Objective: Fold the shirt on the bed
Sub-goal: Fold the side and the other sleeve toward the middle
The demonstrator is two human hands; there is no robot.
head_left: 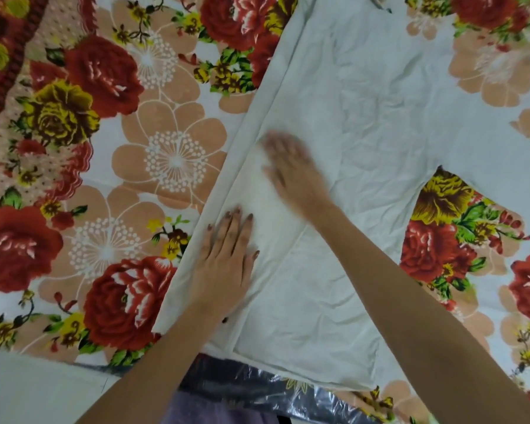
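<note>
Left hand [224, 264] and blurred right hand [291, 169], fingers straight, pressing flat on white cotton shirt [364, 117] spread over floral-sheeted bed [135, 163].

shirt [380, 123] on bed [166, 166] | left hand [224, 264] on shirt's left edge | right hand [291, 169] beyond it

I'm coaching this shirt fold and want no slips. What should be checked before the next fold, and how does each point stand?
1. Left hand flat on the shirt: ok.
2. Right hand touching the cloth: cannot tell, blurred.
3. Left side folded in: ok.
4. Cloth smooth: not ok, creases across the middle.
5. Sleeve on the person's right folded in: not ok, it lies spread on the bedsheet.
</note>
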